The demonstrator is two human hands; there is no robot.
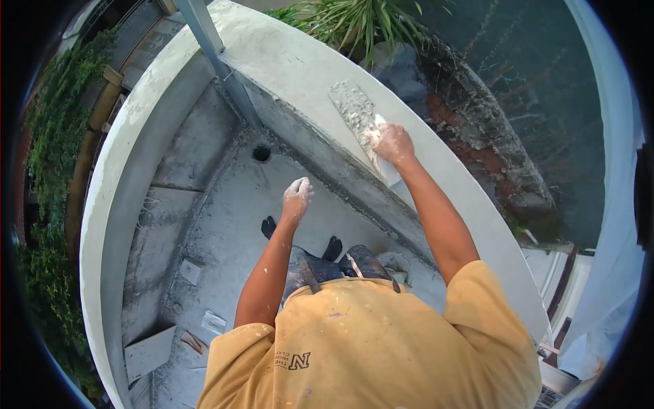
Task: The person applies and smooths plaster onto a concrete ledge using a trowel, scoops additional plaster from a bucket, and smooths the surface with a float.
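Observation:
My right hand (393, 143), smeared with white plaster, is closed around the handle of a plastering trowel (353, 103). The long flat blade lies on or just above the pale top of the curved parapet wall (429, 160); I cannot tell if it touches. Grey-white, lumpy residue coats the blade's far end. My left hand (298, 198) hangs over the floor beside the wall, away from it. Its whitened fingers are curled together, and nothing shows in them.
A metal post (221, 61) rises at the parapet's corner. Below it is a round hole (261, 153) in the floor. A bucket (395, 264) stands by my legs. At left lie a board (150, 352) and small scraps. Beyond the wall are plants (354, 24) and water (545, 88).

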